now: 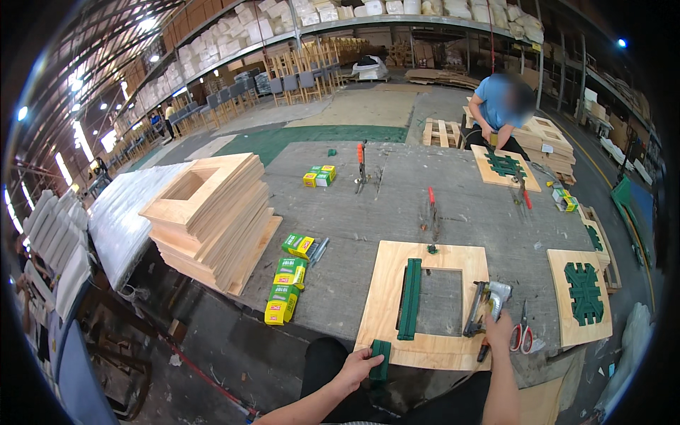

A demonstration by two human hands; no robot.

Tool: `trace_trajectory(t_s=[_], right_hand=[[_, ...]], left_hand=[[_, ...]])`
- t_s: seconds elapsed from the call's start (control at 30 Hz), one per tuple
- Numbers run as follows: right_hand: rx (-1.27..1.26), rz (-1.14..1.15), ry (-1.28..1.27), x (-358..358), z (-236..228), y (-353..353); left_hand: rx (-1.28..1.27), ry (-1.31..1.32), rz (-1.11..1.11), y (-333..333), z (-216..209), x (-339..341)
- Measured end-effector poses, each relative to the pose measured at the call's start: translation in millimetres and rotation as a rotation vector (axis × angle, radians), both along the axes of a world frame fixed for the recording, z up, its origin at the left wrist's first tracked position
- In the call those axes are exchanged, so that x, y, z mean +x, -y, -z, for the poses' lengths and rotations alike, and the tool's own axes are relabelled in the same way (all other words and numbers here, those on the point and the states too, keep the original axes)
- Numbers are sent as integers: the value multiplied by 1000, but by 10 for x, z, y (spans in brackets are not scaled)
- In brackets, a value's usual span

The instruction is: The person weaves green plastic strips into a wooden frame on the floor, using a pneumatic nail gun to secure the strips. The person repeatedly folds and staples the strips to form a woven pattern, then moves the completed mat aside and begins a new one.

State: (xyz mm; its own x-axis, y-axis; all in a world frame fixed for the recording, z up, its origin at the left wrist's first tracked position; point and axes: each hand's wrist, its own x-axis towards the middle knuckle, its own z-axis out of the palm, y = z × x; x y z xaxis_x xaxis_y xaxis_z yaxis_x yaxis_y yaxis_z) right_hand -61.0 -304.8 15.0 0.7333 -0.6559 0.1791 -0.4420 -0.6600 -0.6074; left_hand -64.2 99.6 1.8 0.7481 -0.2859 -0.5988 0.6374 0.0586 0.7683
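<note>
Looking down from the head camera: one plywood frame (397, 297) with a square opening, lying flat at the near edge of the grey work table (397, 191); two green webbing strips (409, 297) side by side across the opening's left side; one short green strap piece (380, 360) at the frame's near edge

Left hand (358, 368) reaching in from the lower edge, forearm angled up and to the right, fingers curled shut around the green strap piece, pressing it against the frame's front edge

Right hand (498, 331) raised along the frame's right rail, fingers wrapped tight on the grip of one pneumatic staple gun (485, 306), nose down on the wood beside the opening

One pair of red-handled scissors (522, 334) just right of that hand; one finished frame with woven green webbing (582, 294) farther right, near the table's right edge

Three yellow-green staple boxes (287, 287) in a loose row left of the frame, two more (319, 176) well back; one tall stack of plywood frames (212, 216) at the left edge, overhanging slightly

Two red-handled clamps (431, 205) standing mid-table; bare grey surface between them and the frame

One other person in a blue shirt (499, 106) at the far right corner, bent over another webbed frame (504, 167), well apart
</note>
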Motion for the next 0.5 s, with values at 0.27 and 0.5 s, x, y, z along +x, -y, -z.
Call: trace_trajectory(t_s=[0.27, 0.5], right_hand=[[-211, 37, -72, -47, -191, 458], [374, -286, 255, -541, -371, -572]], left_hand=[[-25, 62, 253, 16, -64, -43], [-269, 166, 207, 287, -859, 23]])
